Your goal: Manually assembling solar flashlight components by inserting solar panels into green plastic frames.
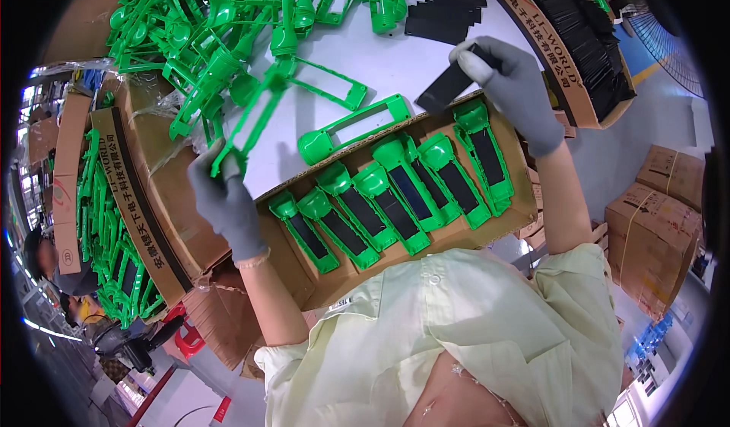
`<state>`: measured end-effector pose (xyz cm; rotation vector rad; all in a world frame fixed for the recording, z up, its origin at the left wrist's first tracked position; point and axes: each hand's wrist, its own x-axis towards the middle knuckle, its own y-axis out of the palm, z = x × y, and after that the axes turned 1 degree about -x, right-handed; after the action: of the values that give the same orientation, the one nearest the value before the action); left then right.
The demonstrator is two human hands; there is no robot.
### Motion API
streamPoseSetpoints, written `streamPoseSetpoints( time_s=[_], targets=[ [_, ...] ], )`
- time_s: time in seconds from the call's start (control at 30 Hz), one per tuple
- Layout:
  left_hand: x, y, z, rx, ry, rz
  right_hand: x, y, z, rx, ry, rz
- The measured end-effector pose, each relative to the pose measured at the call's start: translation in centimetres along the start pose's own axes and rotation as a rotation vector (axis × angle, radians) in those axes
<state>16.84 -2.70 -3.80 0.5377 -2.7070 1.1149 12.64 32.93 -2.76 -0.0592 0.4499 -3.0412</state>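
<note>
My left hand [222,199], in a grey glove, is closed on the end of a green plastic housing [257,118] with a long open frame. Gripped between the thumb and fingers of my gloved right hand [523,96] is a flat black rectangular panel [447,88]. The two parts are apart. Close in front of me stands an open cardboard box [308,294]. Inside it several green housings [395,210] lie side by side, with dark panels in their frames. A loose empty-framed housing [357,129] rests on the white table [384,66] at the box's far edge.
A large heap of green housings [217,28] covers the table's far left. Thin black panels [445,15] are stacked at the far middle. Cartons of housings [125,267] and black panels [566,35] flank the table. A fan [661,43] and taped boxes [654,233] are at right.
</note>
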Motion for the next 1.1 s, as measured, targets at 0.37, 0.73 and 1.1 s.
streamPoseSetpoints(
  time_s=[0.37,0.73,1.1],
  targets=[
    [-5.4,1.0,-7.6,-1.115,-0.654,0.460,-5.4,3.8,6.3,0.292,0.282,0.291],
    [-6.5,2.0,-8.8,-1.167,-0.687,0.562,-7.2,4.3,5.7,-0.132,0.057,0.144],
    [-6.8,1.8,-9.3,-1.161,-0.694,0.633,-7.1,3.5,8.0,-0.087,0.197,0.156]
  ],
)
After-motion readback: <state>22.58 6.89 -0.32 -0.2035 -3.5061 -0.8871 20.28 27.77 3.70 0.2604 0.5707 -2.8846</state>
